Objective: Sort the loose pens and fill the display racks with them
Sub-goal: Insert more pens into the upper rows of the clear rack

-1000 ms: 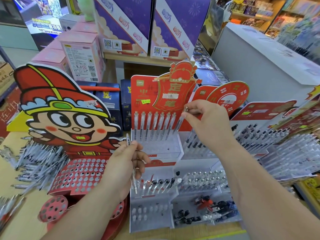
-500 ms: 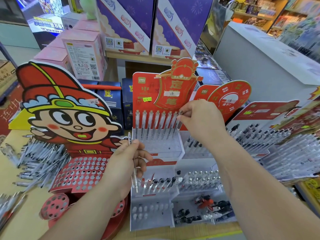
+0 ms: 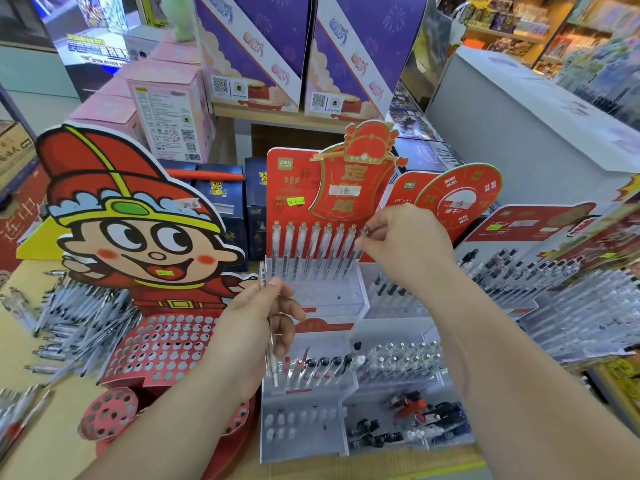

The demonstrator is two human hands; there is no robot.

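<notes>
Judging by the rack (image 3: 322, 292), one row is filled; a pen (image 3: 356, 252) is pinched there by the right hand (image 3: 405, 244), spares (image 3: 265, 282) are gripped by the left hand (image 3: 256, 327), and a pile (image 3: 79, 317) is left unsorted.

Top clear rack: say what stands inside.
Pens line its back row; the right hand pinches one more at the row's right end. Front holes look empty. The hand covers its right corner.

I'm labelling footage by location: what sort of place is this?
Most likely a stationery shop: clear display racks holding pens, a red header card with a yellow price sticker, pink boxes stacked behind and stocked shelves at far right.
</notes>
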